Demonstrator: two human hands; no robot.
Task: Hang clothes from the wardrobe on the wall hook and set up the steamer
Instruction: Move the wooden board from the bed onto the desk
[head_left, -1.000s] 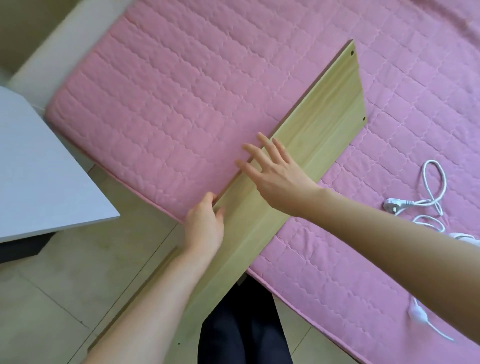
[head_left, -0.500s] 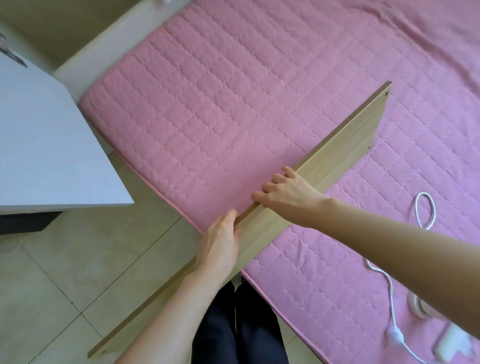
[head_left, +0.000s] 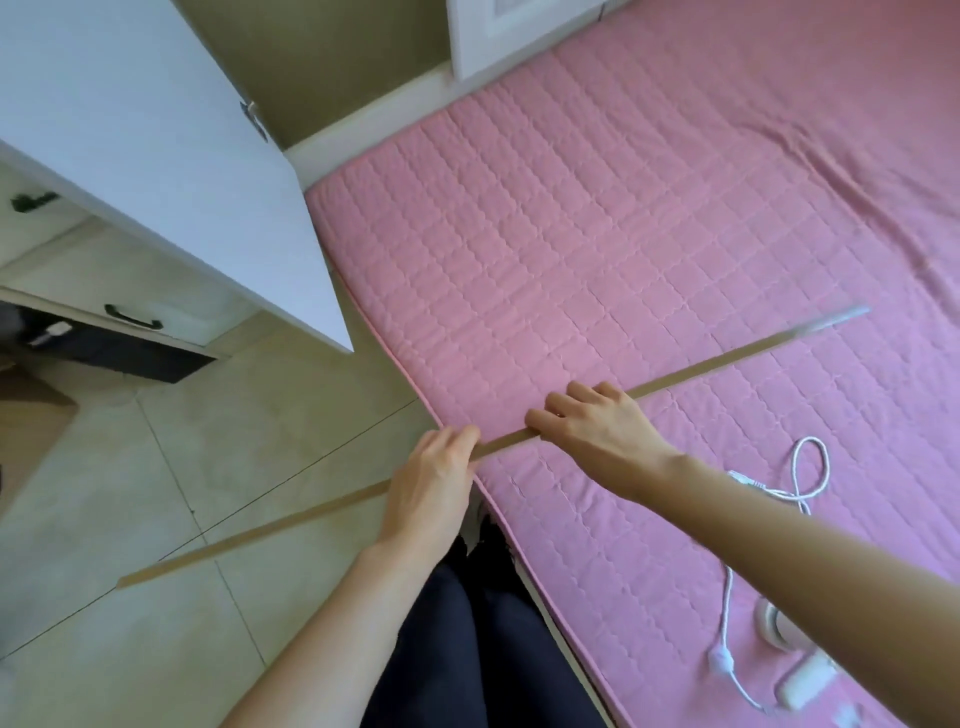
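Note:
I hold a long light-wood board (head_left: 727, 364) on its edge, so only its thin top edge shows, running from the lower left over the floor up to the right over the bed. My left hand (head_left: 431, 488) grips that edge near the bed's corner. My right hand (head_left: 597, 421) grips it a little farther along. The white steamer (head_left: 779, 623) lies on the pink quilt at the lower right, mostly hidden by my right forearm, with its white cord (head_left: 805, 478) coiled beside it.
A pink quilted bed (head_left: 623, 208) fills the right side. An open white wardrobe door (head_left: 156, 156) stands at the left, with drawers (head_left: 130, 312) behind it. Tiled floor (head_left: 156, 493) lies under the board's left half. My dark trousers (head_left: 467, 649) are at the bottom.
The board has been tipped from lying flat on the bed to standing on its edge. Both hands closed on its top edge, and my view swung up and left.

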